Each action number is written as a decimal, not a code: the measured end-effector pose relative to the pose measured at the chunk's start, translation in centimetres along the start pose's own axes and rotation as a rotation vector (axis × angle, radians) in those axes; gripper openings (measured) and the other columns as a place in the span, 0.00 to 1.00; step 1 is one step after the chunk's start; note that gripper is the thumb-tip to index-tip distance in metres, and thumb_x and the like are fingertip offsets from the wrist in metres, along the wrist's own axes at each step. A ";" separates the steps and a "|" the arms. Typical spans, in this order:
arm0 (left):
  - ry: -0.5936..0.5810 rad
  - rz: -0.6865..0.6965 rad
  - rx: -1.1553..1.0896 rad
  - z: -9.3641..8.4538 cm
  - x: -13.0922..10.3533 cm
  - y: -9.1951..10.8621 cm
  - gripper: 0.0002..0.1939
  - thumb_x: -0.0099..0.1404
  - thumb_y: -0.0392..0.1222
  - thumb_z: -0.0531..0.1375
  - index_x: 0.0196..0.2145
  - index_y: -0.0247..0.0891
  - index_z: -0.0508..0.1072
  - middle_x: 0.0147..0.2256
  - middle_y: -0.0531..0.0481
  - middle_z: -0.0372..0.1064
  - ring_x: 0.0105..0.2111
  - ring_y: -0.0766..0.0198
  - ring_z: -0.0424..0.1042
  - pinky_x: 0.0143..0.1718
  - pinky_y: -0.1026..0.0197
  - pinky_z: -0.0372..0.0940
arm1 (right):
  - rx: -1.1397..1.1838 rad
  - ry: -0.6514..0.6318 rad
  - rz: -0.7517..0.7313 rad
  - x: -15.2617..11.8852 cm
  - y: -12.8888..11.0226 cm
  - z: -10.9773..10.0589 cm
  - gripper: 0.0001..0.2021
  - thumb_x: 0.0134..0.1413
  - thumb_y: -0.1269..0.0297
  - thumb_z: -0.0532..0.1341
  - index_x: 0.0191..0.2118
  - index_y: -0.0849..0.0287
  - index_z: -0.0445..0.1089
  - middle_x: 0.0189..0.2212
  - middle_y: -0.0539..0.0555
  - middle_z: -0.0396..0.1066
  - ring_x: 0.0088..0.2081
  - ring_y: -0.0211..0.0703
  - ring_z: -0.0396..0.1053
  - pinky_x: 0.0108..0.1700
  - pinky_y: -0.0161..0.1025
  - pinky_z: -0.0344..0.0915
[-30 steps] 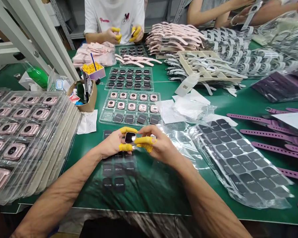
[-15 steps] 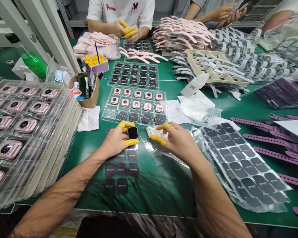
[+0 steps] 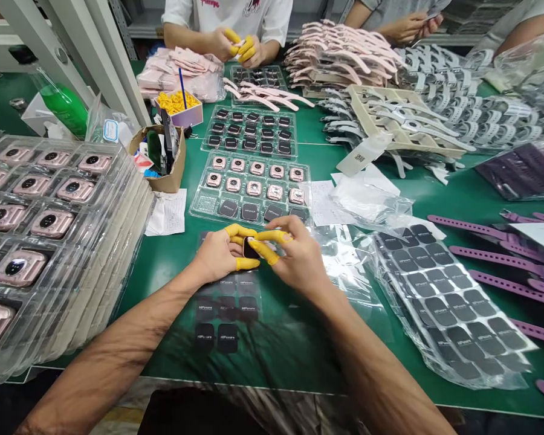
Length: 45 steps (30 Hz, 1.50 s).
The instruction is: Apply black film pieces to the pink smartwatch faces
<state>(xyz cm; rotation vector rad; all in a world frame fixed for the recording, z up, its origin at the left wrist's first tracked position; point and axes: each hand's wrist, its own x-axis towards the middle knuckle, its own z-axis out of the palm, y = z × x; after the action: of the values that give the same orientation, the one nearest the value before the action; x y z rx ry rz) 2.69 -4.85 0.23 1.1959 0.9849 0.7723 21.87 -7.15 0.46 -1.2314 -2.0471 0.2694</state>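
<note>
My left hand (image 3: 220, 257) wears yellow finger cots and pinches a small watch body (image 3: 251, 248) with a dark screen, held above the green table. The yellow-capped fingertips of my right hand (image 3: 294, 257) rest on the watch body's right edge, so both hands meet at it. Under my hands lies a clear sheet of black screen stickers (image 3: 222, 314). Just beyond them is a clear tray (image 3: 208, 204) of pink watch bodies, some of them screen-up.
Stacked trays of pink watch bodies (image 3: 49, 223) fill the left. A bagged sheet of black stickers (image 3: 448, 308) lies right, purple straps (image 3: 503, 278) beyond it. A cardboard box (image 3: 161, 157), another dark tray (image 3: 249, 130) and strap piles sit farther back. Other people work across the table.
My right hand has come back from the plastic film on the right to the watch body in my left hand. The view has shifted slightly downward.
</note>
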 end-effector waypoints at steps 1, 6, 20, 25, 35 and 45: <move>0.001 -0.006 0.007 0.0 0.0 -0.1 0.27 0.45 0.32 0.74 0.45 0.37 0.77 0.34 0.50 0.79 0.31 0.63 0.78 0.33 0.62 0.71 | 0.000 -0.004 0.001 -0.2 0.1 0.1 0.07 0.67 0.59 0.62 0.43 0.53 0.77 0.41 0.56 0.74 0.40 0.44 0.73 0.36 0.40 0.68; 0.005 0.005 0.029 0.0 0.2 -0.3 0.25 0.44 0.31 0.73 0.42 0.38 0.76 0.32 0.52 0.78 0.30 0.63 0.78 0.32 0.63 0.70 | -0.031 -0.001 0.053 0.4 0.5 0.2 0.09 0.67 0.60 0.61 0.41 0.56 0.77 0.34 0.57 0.73 0.36 0.47 0.71 0.37 0.43 0.69; 0.009 0.016 0.250 -0.2 0.1 -0.1 0.27 0.48 0.36 0.75 0.45 0.36 0.73 0.30 0.51 0.79 0.33 0.59 0.79 0.35 0.60 0.68 | 0.092 -0.119 0.265 -11.8 -10.1 1.8 0.37 0.57 0.60 0.65 0.67 0.19 0.55 0.45 0.48 0.82 0.55 0.72 0.74 0.48 0.75 0.75; -0.011 0.033 0.259 -0.3 0.0 -0.1 0.27 0.48 0.34 0.74 0.46 0.35 0.72 0.31 0.52 0.78 0.31 0.61 0.78 0.33 0.62 0.67 | 0.104 -0.133 0.296 -9.6 -8.8 2.1 0.26 0.57 0.61 0.69 0.58 0.29 0.68 0.36 0.50 0.82 0.45 0.66 0.76 0.43 0.68 0.77; -0.050 0.066 0.251 -0.7 -0.1 -0.1 0.26 0.51 0.35 0.73 0.47 0.35 0.72 0.34 0.48 0.80 0.35 0.60 0.79 0.37 0.60 0.70 | 0.034 -0.215 0.144 -11.7 -9.8 1.6 0.22 0.62 0.61 0.66 0.61 0.45 0.69 0.51 0.56 0.78 0.58 0.62 0.72 0.54 0.63 0.76; -0.052 0.082 0.269 -0.5 -0.1 -0.3 0.25 0.51 0.35 0.72 0.47 0.35 0.72 0.34 0.49 0.80 0.34 0.61 0.79 0.37 0.60 0.70 | 0.060 -0.057 0.396 -11.4 -10.2 2.7 0.20 0.56 0.59 0.71 0.55 0.44 0.74 0.49 0.54 0.79 0.51 0.59 0.77 0.52 0.58 0.78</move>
<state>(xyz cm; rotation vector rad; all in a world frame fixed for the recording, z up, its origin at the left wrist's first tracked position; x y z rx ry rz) 2.20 -4.85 -0.07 1.4890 1.0244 0.6831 16.34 -21.49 -1.64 -1.6017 -1.8133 0.5520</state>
